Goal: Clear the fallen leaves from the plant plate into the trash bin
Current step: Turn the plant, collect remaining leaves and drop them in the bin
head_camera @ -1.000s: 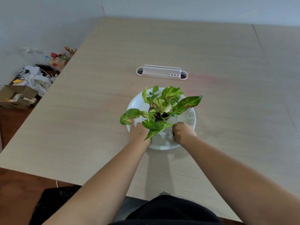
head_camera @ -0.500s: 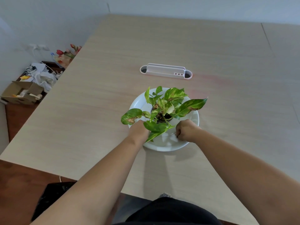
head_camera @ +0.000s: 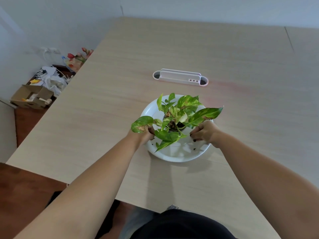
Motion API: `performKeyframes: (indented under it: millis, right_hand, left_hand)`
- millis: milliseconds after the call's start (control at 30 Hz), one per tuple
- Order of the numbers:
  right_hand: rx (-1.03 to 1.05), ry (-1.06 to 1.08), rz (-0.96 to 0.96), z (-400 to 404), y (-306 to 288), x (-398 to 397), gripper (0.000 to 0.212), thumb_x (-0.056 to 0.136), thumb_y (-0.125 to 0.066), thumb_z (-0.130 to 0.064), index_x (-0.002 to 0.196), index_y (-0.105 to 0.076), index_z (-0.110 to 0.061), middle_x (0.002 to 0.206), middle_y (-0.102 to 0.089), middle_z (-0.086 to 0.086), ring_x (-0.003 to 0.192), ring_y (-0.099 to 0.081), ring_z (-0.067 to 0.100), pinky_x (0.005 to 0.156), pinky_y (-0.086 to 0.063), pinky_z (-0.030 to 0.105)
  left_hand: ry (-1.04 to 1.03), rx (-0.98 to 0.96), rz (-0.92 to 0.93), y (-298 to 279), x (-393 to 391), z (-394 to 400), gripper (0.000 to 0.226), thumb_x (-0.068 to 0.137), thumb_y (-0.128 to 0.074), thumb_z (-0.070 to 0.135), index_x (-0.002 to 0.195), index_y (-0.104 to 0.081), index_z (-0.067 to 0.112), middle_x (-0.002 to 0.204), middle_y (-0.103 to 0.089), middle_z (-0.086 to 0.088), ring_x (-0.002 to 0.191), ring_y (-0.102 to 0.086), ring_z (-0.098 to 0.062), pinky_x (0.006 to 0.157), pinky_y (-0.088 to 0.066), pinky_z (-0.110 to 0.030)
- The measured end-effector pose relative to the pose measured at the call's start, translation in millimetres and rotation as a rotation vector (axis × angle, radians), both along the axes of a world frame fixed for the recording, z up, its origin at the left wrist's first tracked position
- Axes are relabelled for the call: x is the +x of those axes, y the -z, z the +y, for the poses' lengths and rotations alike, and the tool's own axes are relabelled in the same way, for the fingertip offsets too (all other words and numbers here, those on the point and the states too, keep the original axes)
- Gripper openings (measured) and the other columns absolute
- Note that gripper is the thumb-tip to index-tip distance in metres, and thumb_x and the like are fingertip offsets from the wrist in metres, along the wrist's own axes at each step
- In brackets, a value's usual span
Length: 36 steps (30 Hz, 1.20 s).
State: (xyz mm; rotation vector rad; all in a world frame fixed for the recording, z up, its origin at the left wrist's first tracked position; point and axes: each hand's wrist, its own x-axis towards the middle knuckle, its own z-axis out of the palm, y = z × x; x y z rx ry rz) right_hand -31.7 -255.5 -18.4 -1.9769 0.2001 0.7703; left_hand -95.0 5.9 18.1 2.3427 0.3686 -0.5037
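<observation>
A white round plate (head_camera: pixel 177 156) sits on the wooden table, with a small potted plant (head_camera: pixel 174 118) of green and yellow leaves at its middle. Small dark leaf bits (head_camera: pixel 194 149) lie on the plate's near side. My left hand (head_camera: pixel 144 135) rests on the plate's left part, fingers curled under a spotted leaf, and what they hold is hidden. My right hand (head_camera: pixel 206 131) is at the plate's right part, fingertips pinched together on dark leaf bits. A dark bin-like shape (head_camera: pixel 54 198) shows on the floor at lower left, mostly behind my left arm.
A white slotted holder (head_camera: pixel 180 77) is set into the table beyond the plate. On the floor to the left are a cardboard box (head_camera: pixel 32 96), crumpled papers (head_camera: pixel 51 78) and red flowers (head_camera: pixel 77 57). The table's near edge runs just in front of my body.
My hands have spread apart from the plate's near rim, the left to the left side and the right to the right side. Dark bits now show on the plate's near side.
</observation>
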Motion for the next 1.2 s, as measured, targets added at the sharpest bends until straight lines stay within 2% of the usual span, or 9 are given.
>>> performKeyframes:
  millis: [133, 300, 433, 533, 633, 833, 900, 1067, 1200]
  right_hand:
    - [0.179, 0.100, 0.033, 8.5, -4.8, -11.6, 0.017, 0.066, -0.079, 0.009, 0.063, -0.071, -0.005, 0.079, -0.071, 0.010, 0.070, -0.069, 0.020, 0.063, -0.059, 0.025]
    - [0.404, 0.187, 0.159, 45.7, -16.5, -38.1, 0.020, 0.071, -0.070, 0.017, 0.075, -0.065, -0.002, 0.073, -0.068, 0.010, 0.063, -0.068, 0.019, 0.057, -0.058, 0.022]
    - [0.542, 0.167, 0.287, 85.3, -17.1, -61.2, 0.021, 0.077, -0.066, 0.012, 0.081, -0.068, -0.008, 0.068, -0.070, 0.004, 0.059, -0.067, 0.011, 0.058, -0.057, 0.021]
    - [0.595, 0.152, 0.379, 115.9, -14.7, -74.5, 0.017, 0.078, -0.066, 0.012, 0.081, -0.064, -0.004, 0.070, -0.068, 0.004, 0.062, -0.067, 0.011, 0.059, -0.056, 0.019]
    - [0.557, 0.140, 0.408, 157.1, -12.6, -91.8, 0.014, 0.077, -0.066, 0.014, 0.076, -0.063, 0.001, 0.064, -0.066, 0.007, 0.054, -0.066, 0.011, 0.056, -0.056, 0.017]
    - [0.469, -0.018, 0.455, 244.0, -15.2, -130.5, 0.014, 0.077, -0.066, 0.013, 0.074, -0.064, 0.000, 0.057, -0.066, 0.005, 0.051, -0.066, 0.011, 0.054, -0.056, 0.016]
    - [0.452, -0.109, 0.475, 280.9, -16.2, -149.7, 0.014, 0.076, -0.066, 0.013, 0.074, -0.064, 0.000, 0.057, -0.066, 0.005, 0.051, -0.066, 0.011, 0.052, -0.054, 0.015]
    - [0.390, -0.314, 0.507, 378.6, -15.0, -201.0, 0.015, 0.074, -0.069, 0.013, 0.072, -0.064, -0.001, 0.065, -0.065, 0.009, 0.056, -0.064, 0.013, 0.052, -0.052, 0.017]
    - [0.306, -0.420, 0.450, 457.7, -3.2, -246.3, 0.015, 0.073, -0.071, 0.011, 0.068, -0.066, -0.003, 0.068, -0.066, 0.010, 0.059, -0.066, 0.013, 0.052, -0.052, 0.018]
  left_hand:
    - [-0.156, -0.107, -0.089, -7.7, -8.3, 13.5, 0.018, 0.067, -0.075, 0.009, 0.063, -0.073, 0.026, 0.074, -0.071, 0.014, 0.067, -0.058, 0.004, 0.063, -0.040, -0.013]
    - [-0.360, -0.165, -0.081, -16.1, -26.1, 31.4, 0.016, 0.062, -0.082, 0.012, 0.077, -0.077, 0.015, 0.081, -0.074, -0.001, 0.071, -0.064, -0.015, 0.067, -0.047, -0.024]
    - [-0.519, -0.346, -0.097, -16.5, -53.3, 55.8, 0.015, 0.066, -0.083, 0.004, 0.078, -0.074, 0.005, 0.068, -0.070, 0.001, 0.056, -0.061, -0.004, 0.056, -0.047, -0.013]
    - [-0.639, -0.461, -0.116, -15.7, -78.1, 78.4, 0.015, 0.068, -0.081, -0.003, 0.074, -0.070, 0.005, 0.075, -0.071, -0.005, 0.065, -0.065, -0.011, 0.068, -0.053, -0.019]
    - [-0.781, -0.538, -0.129, -11.9, -108.9, 109.0, 0.016, 0.071, -0.079, -0.006, 0.072, -0.068, 0.006, 0.080, -0.070, -0.011, 0.074, -0.065, -0.020, 0.078, -0.053, -0.029]
    - [-1.049, -0.681, -0.127, 5.9, -174.9, 172.1, 0.021, 0.077, -0.075, -0.004, 0.097, -0.068, -0.005, 0.086, -0.069, -0.014, 0.081, -0.067, -0.021, 0.082, -0.055, -0.028]
    - [-1.130, -0.712, -0.119, 13.9, -201.1, 197.6, 0.023, 0.078, -0.075, -0.001, 0.100, -0.068, -0.005, 0.083, -0.069, -0.012, 0.081, -0.067, -0.020, 0.075, -0.057, -0.023]
    - [-1.360, -0.739, -0.091, 35.1, -270.3, 263.7, 0.014, 0.077, -0.077, 0.002, 0.090, -0.071, 0.001, 0.050, -0.063, -0.001, 0.078, -0.071, -0.018, 0.083, -0.051, -0.028]
    - [-1.576, -0.721, -0.097, 56.1, -325.1, 315.1, 0.009, 0.076, -0.078, 0.002, 0.079, -0.071, 0.008, 0.072, -0.072, -0.008, 0.082, -0.073, -0.020, 0.085, -0.052, -0.030]
